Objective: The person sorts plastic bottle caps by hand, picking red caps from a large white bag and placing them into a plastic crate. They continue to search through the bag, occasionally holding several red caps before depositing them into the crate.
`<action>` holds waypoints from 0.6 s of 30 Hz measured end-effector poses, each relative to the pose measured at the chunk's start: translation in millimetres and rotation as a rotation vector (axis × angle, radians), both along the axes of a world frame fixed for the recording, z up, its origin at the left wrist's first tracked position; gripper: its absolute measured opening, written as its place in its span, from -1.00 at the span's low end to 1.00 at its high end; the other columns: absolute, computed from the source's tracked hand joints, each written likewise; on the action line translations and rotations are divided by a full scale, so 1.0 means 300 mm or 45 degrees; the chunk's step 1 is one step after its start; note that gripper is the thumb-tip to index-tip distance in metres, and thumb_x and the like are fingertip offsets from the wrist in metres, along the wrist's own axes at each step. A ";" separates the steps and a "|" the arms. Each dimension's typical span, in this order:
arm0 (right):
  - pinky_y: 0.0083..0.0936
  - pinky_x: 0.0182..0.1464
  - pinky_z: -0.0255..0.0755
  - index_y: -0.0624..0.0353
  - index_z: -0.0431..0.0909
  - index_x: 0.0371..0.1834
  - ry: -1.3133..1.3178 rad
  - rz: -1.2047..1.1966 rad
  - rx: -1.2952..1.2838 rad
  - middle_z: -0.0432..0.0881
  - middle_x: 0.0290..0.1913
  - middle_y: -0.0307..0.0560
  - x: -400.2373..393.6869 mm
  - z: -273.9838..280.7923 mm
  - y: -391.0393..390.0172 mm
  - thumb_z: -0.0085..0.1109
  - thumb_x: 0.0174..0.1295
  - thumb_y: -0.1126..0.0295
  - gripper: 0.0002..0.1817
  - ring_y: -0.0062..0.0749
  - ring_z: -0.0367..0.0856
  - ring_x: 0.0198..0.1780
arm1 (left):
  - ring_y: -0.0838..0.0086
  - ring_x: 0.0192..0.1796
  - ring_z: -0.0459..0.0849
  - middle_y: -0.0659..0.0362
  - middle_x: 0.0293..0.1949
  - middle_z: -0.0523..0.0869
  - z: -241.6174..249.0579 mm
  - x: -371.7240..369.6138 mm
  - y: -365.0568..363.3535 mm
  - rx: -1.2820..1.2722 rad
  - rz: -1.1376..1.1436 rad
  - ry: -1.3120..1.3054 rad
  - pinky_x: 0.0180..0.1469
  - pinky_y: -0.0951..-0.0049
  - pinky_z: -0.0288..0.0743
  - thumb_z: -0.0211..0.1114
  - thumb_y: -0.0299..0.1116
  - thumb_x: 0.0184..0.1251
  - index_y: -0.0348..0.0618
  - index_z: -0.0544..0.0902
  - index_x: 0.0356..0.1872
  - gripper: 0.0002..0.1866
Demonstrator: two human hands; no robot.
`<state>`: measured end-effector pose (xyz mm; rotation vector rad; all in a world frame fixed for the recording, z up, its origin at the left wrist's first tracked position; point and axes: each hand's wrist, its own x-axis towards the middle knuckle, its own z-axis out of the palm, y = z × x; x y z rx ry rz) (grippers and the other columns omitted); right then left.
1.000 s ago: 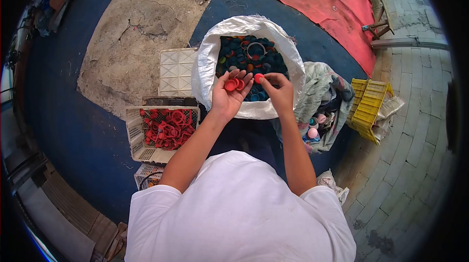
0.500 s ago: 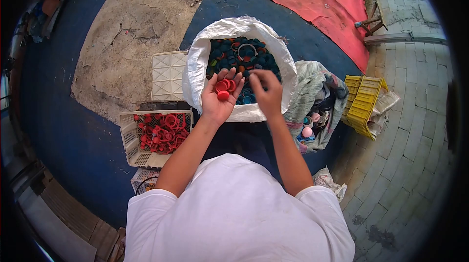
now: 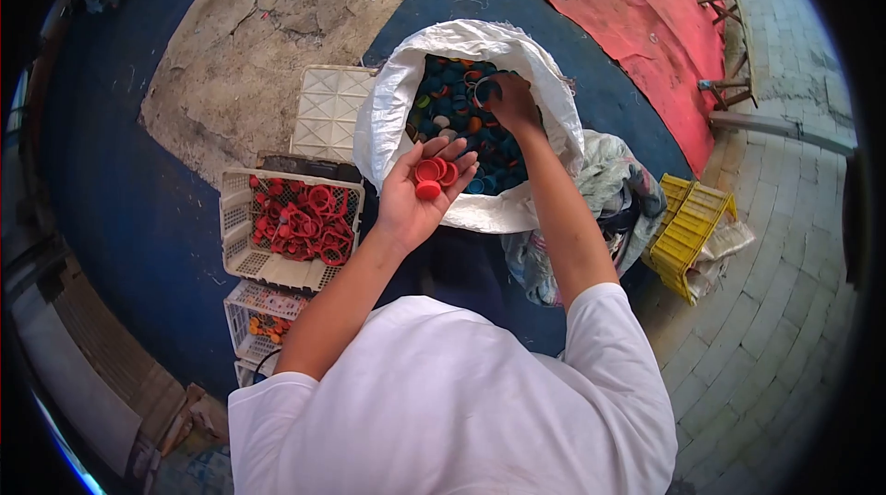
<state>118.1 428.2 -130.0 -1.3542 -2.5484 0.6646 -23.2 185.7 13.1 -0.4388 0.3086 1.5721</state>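
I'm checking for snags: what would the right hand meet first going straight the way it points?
The right hand would probably meet the pale ring among the caps in the white sack; depth is unclear, and the two may be touching.

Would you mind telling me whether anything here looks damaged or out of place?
Two things: the bare concrete at upper left is visibly cracked, so it looks damaged; and a pale ring by the right hand stands out among the caps in the white sack, being much wider than they are.
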 end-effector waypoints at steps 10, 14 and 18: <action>0.09 0.47 0.19 -0.08 0.46 0.45 -0.040 0.415 0.001 0.46 0.41 0.01 -0.214 -0.189 -0.039 0.33 0.15 0.23 -0.30 -0.05 0.36 0.47 | -0.06 0.31 0.58 -0.15 0.25 0.62 0.103 0.058 -0.187 -0.157 0.143 0.062 0.47 -0.07 0.43 0.01 -0.15 0.68 -0.22 0.64 0.06 -0.64; 0.23 0.52 -0.01 -0.16 0.30 0.57 -0.348 0.525 -0.030 0.34 0.51 -0.07 -0.199 -0.158 -0.060 0.50 -0.02 0.02 -0.01 -0.08 0.22 0.56 | -0.04 0.31 0.60 -0.11 0.23 0.65 0.126 0.109 -0.215 -0.213 0.216 0.011 0.47 -0.07 0.43 0.04 -0.14 0.67 -0.17 0.68 0.03 -0.65; 0.29 0.50 -0.02 -0.20 0.25 0.59 -0.381 0.532 -0.088 0.35 0.49 -0.08 -0.196 -0.149 -0.063 0.55 -0.09 -0.08 0.08 -0.02 0.21 0.54 | -0.02 0.31 0.61 -0.08 0.23 0.66 0.131 0.162 -0.225 -0.277 0.214 0.039 0.48 -0.07 0.42 0.04 -0.14 0.66 -0.15 0.70 0.01 -0.66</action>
